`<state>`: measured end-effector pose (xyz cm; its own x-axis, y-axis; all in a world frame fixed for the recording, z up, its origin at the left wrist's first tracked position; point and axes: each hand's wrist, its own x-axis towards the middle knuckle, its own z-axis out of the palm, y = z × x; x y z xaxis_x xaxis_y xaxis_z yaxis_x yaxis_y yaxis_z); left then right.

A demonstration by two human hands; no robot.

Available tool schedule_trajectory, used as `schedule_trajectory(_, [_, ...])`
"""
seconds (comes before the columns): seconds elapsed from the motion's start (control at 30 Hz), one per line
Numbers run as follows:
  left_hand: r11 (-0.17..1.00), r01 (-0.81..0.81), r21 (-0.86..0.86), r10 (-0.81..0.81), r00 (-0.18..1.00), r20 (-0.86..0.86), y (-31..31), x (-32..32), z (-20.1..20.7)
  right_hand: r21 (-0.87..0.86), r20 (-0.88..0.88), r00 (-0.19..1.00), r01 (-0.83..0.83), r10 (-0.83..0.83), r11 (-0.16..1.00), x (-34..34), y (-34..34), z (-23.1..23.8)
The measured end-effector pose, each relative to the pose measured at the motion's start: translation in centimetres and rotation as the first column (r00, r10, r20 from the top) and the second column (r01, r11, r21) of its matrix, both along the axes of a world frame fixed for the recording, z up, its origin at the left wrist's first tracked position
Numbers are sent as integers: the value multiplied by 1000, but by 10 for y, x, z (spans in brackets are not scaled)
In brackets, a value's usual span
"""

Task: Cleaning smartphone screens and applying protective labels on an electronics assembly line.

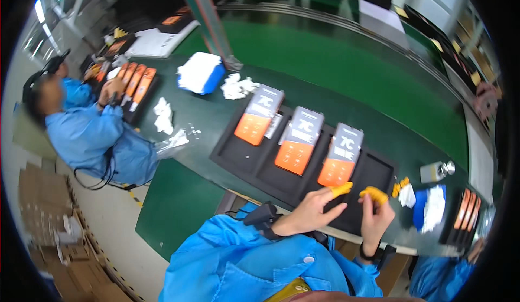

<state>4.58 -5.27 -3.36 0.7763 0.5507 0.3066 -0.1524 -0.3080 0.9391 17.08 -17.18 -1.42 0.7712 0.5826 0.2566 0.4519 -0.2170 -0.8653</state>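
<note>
A black foam tray (260, 161) lies in front of me. In it rest three smartphones with grey-and-orange printed fronts: a left one (259, 115), a middle one (299, 139) and a right one (340, 155). My left hand (310, 213) is open beside the lower end of the right phone, thumb apart from the forefinger, which wears a yellow finger cot. Over the tray's right-hand slot, my right hand (376, 215) has its yellow-tipped fingers bent in toward the thumb. Whatever may be between them is too small to make out.
A blue box of white wipes (200, 73) and crumpled wipes (238, 87) lie beyond the tray. To the right stand a clear bottle (437, 171), yellow finger cots (401, 185) and another wipe box (430, 209). A co-worker (92, 134) sits at left; a green conveyor (325, 58) runs behind.
</note>
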Motion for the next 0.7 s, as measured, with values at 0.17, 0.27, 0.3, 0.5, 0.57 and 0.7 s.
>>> schedule_trajectory(0.17, [923,159,-349,-159,987,29,9,-7,-15,-6,184,969,-167,165,986,-34,30,8])
schedule_trajectory(0.27, [928,63,-368,-82,996,-35,16,-13,-20,31,200,958,-218,208,975,-41,38,3])
schedule_trajectory(0.3, [916,77,-394,-121,989,-89,19,-17,-17,33,245,948,-218,204,975,-44,39,3])
schedule_trajectory(0.5, [850,64,-523,-76,997,-1,22,-22,-27,10,431,882,-217,191,976,-55,42,-3])
schedule_trajectory(0.57, [821,34,-569,-62,998,-30,27,-27,-18,3,476,857,-228,200,974,-59,42,-3])
schedule_trajectory(0.7, [817,-3,-577,1,1000,-4,31,-26,-30,0,459,834,-344,306,939,-71,44,1])
